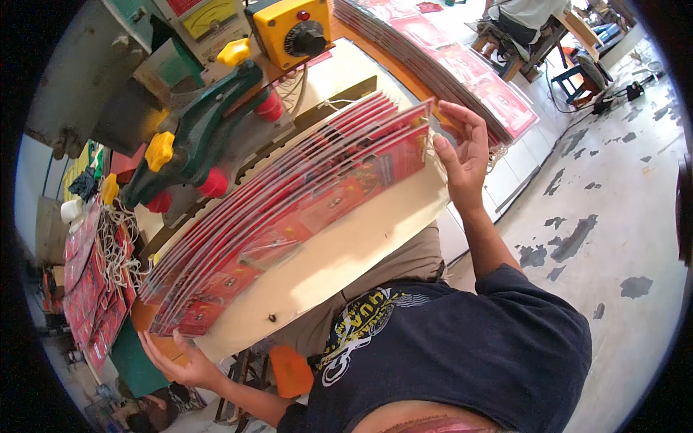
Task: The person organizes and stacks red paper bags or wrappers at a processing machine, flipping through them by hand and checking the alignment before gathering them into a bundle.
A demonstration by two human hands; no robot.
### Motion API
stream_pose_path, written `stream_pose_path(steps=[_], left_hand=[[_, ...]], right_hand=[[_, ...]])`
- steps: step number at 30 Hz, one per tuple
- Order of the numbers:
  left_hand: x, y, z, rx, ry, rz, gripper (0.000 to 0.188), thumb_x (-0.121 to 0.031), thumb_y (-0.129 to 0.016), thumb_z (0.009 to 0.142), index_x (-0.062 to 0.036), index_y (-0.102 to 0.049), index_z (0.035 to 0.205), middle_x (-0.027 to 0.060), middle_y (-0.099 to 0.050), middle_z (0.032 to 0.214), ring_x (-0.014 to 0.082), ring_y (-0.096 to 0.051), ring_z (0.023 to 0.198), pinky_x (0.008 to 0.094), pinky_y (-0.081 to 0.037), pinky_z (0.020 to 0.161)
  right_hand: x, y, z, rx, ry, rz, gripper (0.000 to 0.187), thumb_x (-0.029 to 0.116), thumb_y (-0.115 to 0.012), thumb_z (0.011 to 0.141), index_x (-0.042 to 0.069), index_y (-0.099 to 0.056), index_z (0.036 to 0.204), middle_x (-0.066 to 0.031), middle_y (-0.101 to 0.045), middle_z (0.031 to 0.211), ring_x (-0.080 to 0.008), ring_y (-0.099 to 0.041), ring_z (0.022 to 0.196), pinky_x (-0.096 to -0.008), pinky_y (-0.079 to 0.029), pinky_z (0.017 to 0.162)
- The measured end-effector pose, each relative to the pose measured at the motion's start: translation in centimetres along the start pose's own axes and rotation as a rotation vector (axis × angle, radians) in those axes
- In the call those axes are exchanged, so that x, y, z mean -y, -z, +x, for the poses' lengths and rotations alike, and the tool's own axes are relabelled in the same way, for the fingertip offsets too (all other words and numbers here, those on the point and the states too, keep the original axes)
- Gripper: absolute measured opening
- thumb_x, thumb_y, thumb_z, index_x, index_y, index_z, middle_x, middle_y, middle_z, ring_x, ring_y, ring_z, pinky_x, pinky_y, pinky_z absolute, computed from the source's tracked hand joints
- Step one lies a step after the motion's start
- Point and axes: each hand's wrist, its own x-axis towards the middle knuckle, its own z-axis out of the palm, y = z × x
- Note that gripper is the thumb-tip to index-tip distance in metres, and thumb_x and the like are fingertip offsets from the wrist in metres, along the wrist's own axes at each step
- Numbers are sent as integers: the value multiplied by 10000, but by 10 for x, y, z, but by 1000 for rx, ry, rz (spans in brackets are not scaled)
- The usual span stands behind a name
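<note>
On the cream counter (346,260), right in front of the person, a long fanned stack of red packets (289,209) is lying slantwise, and both hands are working it from the ends. The stack is running from the near-left corner up toward the far right, its clear-wrapped leaves overlapping like a spread deck, edges not yet flush. Behind it the big grey-green machine (195,137) is standing with its yellow knobs and red caps, and a yellow dial box (289,32) is sitting on top. Farther back, a second, longer row of red packets (447,65) is lying laid out along the orange bench edge. To the left, more red sheets (90,289) are piling up low beside a tangle of white string (115,249).

Now the hands: the right hand (462,155) is standing upright against the far end of the stack, fingers loosely curled around the top leaves, thumb pressing the edge. The left hand (177,361) is cupping the near end from beneath, palm open and up, fingers spread under the lowest packets.

By my reading, the gathering is done and the squaring-up is only partway: the leaves are staggered, and nothing is binding them.
</note>
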Motion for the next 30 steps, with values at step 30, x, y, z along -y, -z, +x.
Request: stream_pose_path(steps=[30], left_hand=[[7, -28, -52, -197, 810, -834, 436, -268, -566, 1040, 67, -506, 1313, 113, -546, 1245, 174, -510, 1153, 322, -386, 1023]], right_hand=[[21, -12, -8, 315, -374, -21, 361, 257, -691, 958, -8, -624, 1194, -59, -615, 1065, -104, -576, 980, -254, -458, 860]])
